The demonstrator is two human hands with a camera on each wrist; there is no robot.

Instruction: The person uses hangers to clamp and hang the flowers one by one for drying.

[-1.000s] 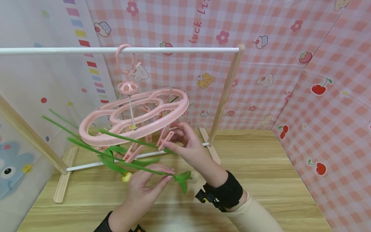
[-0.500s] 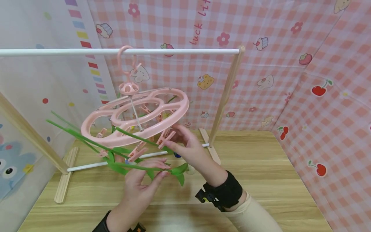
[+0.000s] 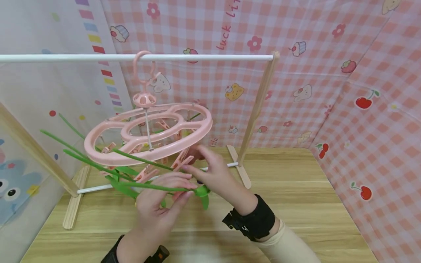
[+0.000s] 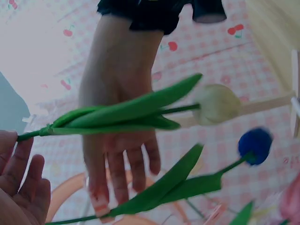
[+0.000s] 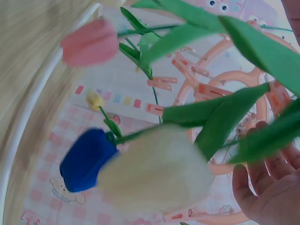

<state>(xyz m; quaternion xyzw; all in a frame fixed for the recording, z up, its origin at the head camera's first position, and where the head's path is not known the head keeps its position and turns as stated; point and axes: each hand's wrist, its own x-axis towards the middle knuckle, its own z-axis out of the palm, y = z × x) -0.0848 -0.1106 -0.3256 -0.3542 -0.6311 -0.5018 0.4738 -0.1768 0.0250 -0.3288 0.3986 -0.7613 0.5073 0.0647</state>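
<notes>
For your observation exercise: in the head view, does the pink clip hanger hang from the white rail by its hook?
Yes. The pink clip hanger hangs with its hook looped over the white rail.

White artificial tulip (image 4: 216,103) w/ long green stem & leaves lay roughly horizontal, stem end pinched, just below pink peg hanger (image 3: 148,133). Hanger hung tilted from white rail by its hook; other tulips, incl. a blue one (image 4: 255,146), were clipped beneath.
</notes>
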